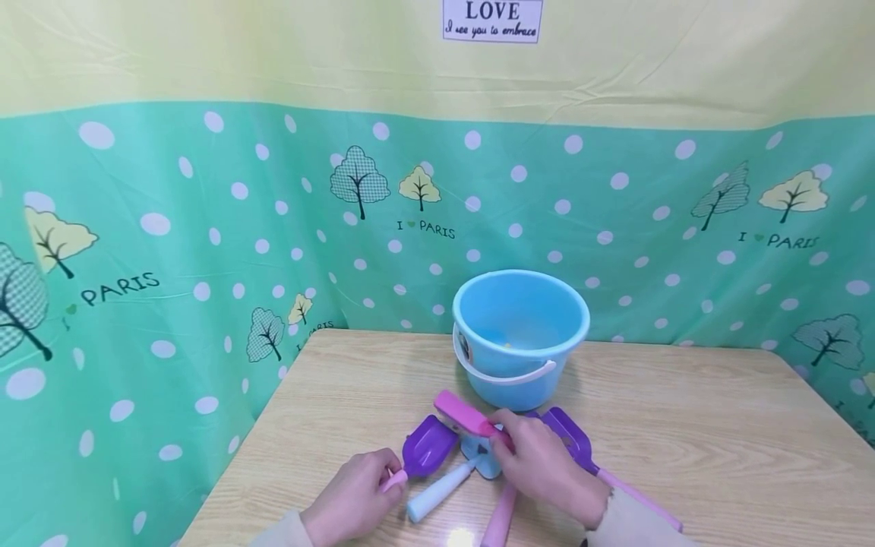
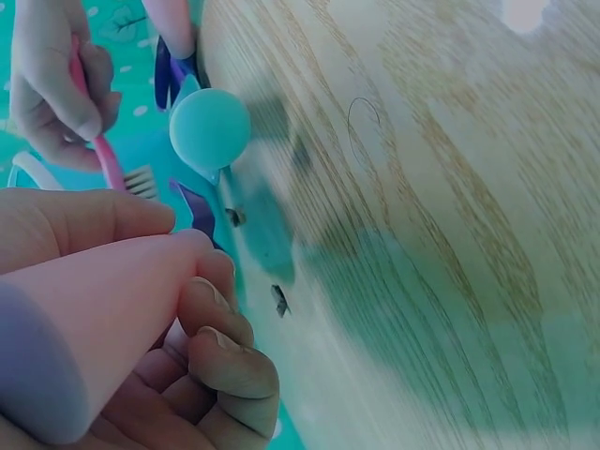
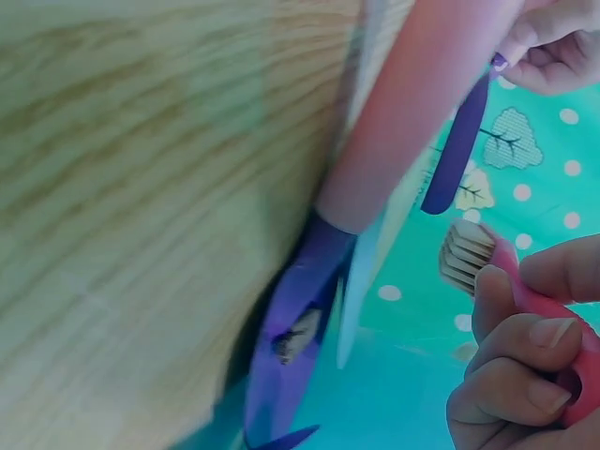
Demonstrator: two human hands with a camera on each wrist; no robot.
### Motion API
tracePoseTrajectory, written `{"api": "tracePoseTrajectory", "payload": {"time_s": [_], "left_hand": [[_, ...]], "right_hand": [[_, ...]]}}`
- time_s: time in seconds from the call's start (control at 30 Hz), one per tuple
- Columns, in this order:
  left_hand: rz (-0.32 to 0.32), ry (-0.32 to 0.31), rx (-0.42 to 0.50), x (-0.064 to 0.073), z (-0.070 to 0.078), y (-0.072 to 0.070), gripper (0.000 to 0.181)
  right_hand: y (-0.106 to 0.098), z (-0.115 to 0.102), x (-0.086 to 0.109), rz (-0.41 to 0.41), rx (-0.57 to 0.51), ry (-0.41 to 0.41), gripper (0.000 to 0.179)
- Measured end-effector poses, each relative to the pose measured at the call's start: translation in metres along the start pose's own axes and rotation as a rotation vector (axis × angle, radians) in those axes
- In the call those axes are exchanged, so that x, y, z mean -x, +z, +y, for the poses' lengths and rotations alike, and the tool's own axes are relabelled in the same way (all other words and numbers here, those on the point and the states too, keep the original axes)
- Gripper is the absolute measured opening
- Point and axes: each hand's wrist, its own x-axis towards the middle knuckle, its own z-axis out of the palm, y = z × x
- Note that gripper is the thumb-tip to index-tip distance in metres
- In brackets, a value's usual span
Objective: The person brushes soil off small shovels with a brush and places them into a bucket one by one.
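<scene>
My left hand (image 1: 358, 490) grips the pink handle (image 2: 112, 309) of a toy shovel; its purple scoop (image 1: 429, 447) sits just ahead of the fingers. In my right hand (image 1: 540, 460) is a pink brush (image 1: 463, 414), pale bristles (image 3: 466, 255) showing in the right wrist view. It is held over a light blue tool (image 1: 440, 494) lying on the table. Under the right forearm runs another pink handle (image 1: 501, 516), its far end hidden by the hand. Right of that hand lies a second purple scoop (image 1: 570, 437) with a long pink handle.
A light blue bucket (image 1: 513, 387) with a white handle stands behind the tools; part of its inside is hidden. The wooden table (image 1: 718, 425) reaches back to a green dotted curtain (image 1: 649, 213), which also hangs along the left side.
</scene>
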Motion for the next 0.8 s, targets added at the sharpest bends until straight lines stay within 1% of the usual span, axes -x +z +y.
{"api": "tracePoseTrajectory", "payload": {"time_s": [0.1, 0.17, 0.27, 0.33, 0.4, 0.57, 0.8], "left_hand": [[0.011, 0.003, -0.003, 0.000, -0.001, 0.000, 0.004], [0.015, 0.003, -0.003, -0.001, -0.001, 0.001, 0.004], [0.017, 0.004, 0.001, -0.001, -0.001, 0.000, 0.004], [0.013, 0.003, 0.004, -0.002, 0.000, 0.000, 0.004], [0.011, 0.002, 0.005, -0.002, 0.000, 0.000, 0.004], [0.014, -0.007, -0.006, -0.003, 0.001, 0.001, 0.003], [0.033, 0.003, -0.027, -0.004, 0.001, 0.002, 0.004]], "right_hand": [[-0.003, -0.004, 0.002, 0.030, 0.004, -0.015, 0.031], [-0.004, -0.007, 0.003, 0.049, 0.008, -0.039, 0.029], [-0.003, -0.013, 0.006, 0.054, 0.011, -0.085, 0.027], [-0.001, -0.017, 0.009, 0.037, 0.007, -0.111, 0.027], [0.002, -0.019, 0.012, 0.003, -0.001, -0.126, 0.027], [0.008, -0.025, 0.016, -0.072, -0.010, -0.138, 0.028], [0.012, -0.026, 0.017, -0.103, 0.020, -0.146, 0.029]]}}
